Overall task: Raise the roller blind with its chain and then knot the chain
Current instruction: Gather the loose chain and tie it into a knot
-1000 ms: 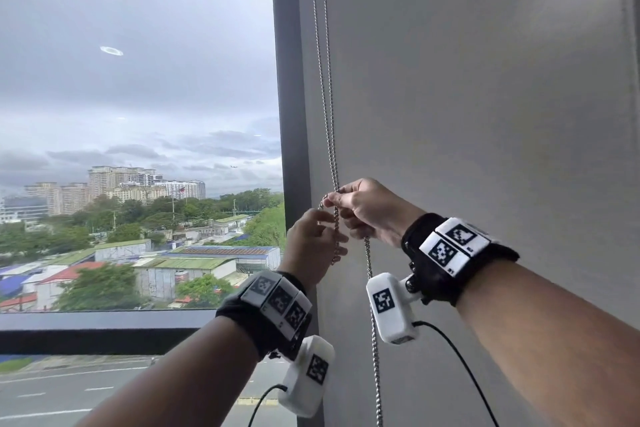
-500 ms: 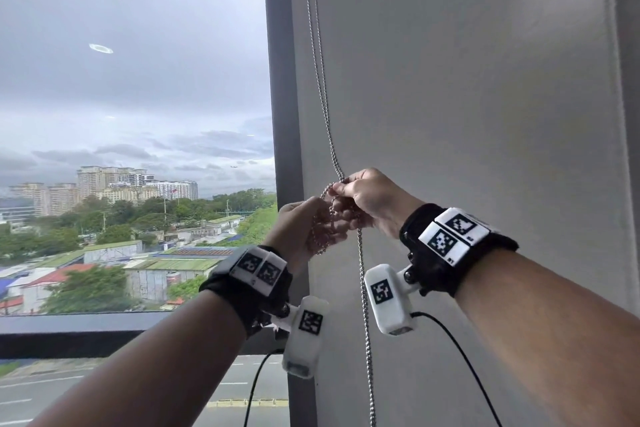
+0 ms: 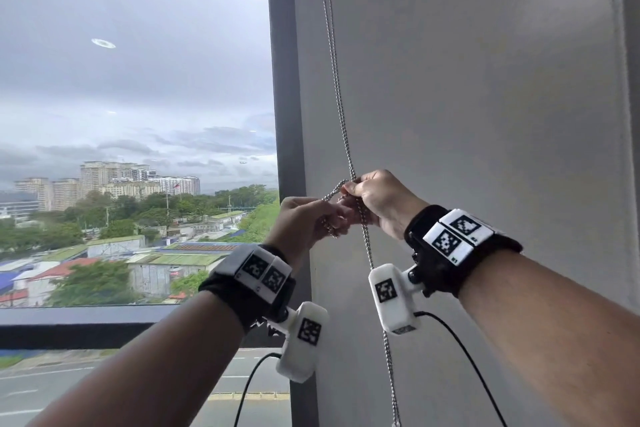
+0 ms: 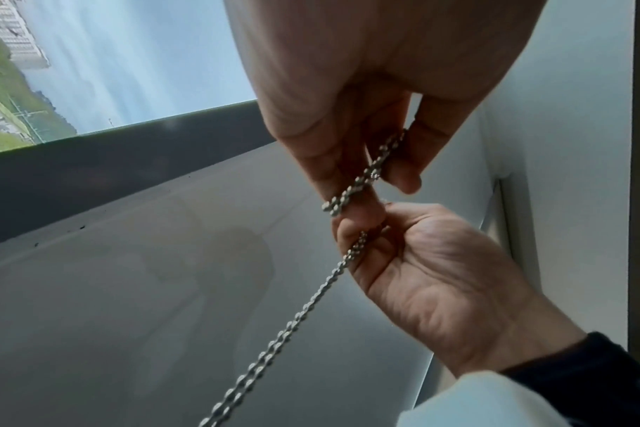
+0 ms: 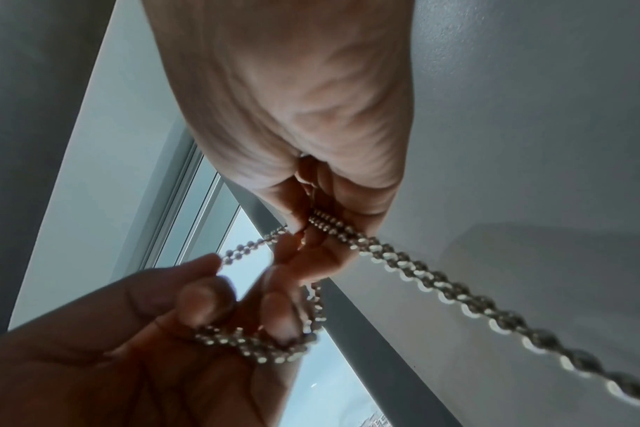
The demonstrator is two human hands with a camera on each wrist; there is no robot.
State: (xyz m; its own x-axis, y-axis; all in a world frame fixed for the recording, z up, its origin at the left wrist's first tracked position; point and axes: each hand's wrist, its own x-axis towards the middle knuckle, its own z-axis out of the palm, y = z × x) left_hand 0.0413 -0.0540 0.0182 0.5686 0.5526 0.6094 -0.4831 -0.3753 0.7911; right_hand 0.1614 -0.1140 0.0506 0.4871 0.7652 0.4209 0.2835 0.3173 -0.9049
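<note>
Two hands are meeting on one bead chain point(image 3: 341, 107): the right hand point(image 3: 379, 202) is pinching both strands, the left hand point(image 3: 304, 224) fingers are curling around a loop.

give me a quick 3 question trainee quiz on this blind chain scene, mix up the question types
1. True or false: the right hand holds the bead chain where both strands come down from above.
2. Multiple choice: where is the loop of chain being worked? A) round the fingers of the left hand B) on the window frame C) round the right wrist.
3. Fill in: below the hands the chain hangs in front of the grey ____.

Key: 1 true; 2 A; 3 wall.
</note>
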